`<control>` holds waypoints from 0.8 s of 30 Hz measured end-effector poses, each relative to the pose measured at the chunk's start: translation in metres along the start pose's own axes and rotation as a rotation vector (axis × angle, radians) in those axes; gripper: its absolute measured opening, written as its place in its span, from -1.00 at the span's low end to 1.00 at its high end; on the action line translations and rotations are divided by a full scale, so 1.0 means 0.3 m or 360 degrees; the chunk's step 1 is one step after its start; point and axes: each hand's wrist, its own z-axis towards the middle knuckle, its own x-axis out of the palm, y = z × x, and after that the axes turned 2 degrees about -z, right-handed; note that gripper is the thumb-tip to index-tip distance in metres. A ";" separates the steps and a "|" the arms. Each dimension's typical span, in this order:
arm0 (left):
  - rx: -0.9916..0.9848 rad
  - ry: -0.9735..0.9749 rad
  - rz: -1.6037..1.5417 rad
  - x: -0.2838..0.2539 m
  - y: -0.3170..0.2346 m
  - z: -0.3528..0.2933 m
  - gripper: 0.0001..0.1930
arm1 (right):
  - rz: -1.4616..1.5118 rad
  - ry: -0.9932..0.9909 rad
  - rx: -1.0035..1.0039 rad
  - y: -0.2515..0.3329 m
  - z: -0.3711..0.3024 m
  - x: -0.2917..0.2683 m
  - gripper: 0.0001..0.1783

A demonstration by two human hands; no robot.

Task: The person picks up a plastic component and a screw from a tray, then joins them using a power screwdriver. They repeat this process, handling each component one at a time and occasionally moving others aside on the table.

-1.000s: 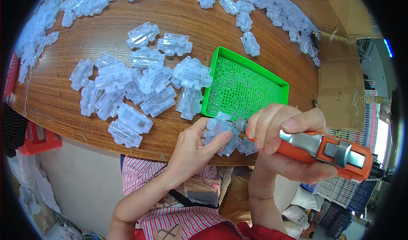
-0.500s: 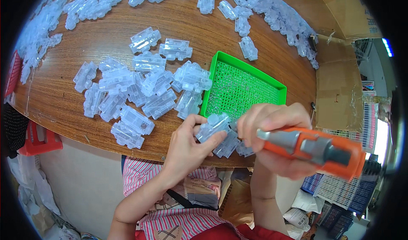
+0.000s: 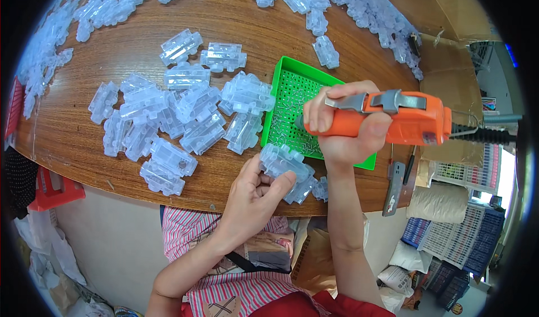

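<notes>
My left hand (image 3: 247, 202) grips a clear plastic housing (image 3: 275, 157) between thumb and fingers at the table's front edge. Other clear housings (image 3: 301, 190) lie just beside it, partly behind my thumb. With fingers wrapped round its body, my right hand (image 3: 355, 147) holds an orange electric screwdriver (image 3: 418, 127) with a grey lever. Its tip end points left over a green perforated tray (image 3: 270, 115). Small silver screws (image 3: 289, 130) are scattered in that tray; my right hand and forearm cover part of it. Whether a screw sits on the bit cannot be made out.
Several loose clear housings (image 3: 185, 106) lie left of the tray, with larger heaps (image 3: 112, 5) along the far edge. A grey phone-like object (image 3: 394, 188) and a dark thin tool (image 3: 410, 165) rest at right. Cardboard (image 3: 449, 98) walls the right side.
My right hand has carried the screwdriver up and away from the held housing to above the tray. My left hand stays near the same spot, still holding the housing.
</notes>
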 end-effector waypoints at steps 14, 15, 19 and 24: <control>-0.0015 0.0107 -0.0202 0.004 0.010 0.006 -0.65 | -0.0099 0.0024 0.0043 -0.015 -0.002 -0.002 -0.23; 0.0003 0.0108 -0.0186 0.003 0.010 0.006 -0.64 | -0.0097 0.0031 0.0038 -0.012 0.001 0.001 -0.23; 0.0012 0.0084 -0.0212 -0.003 0.021 0.006 -0.63 | 0.0311 0.0179 -0.0035 0.066 0.007 -0.013 -0.26; 0.0007 0.0092 -0.0169 0.000 0.025 0.007 -0.62 | 0.0166 0.0453 -0.0144 0.239 -0.039 0.020 -0.11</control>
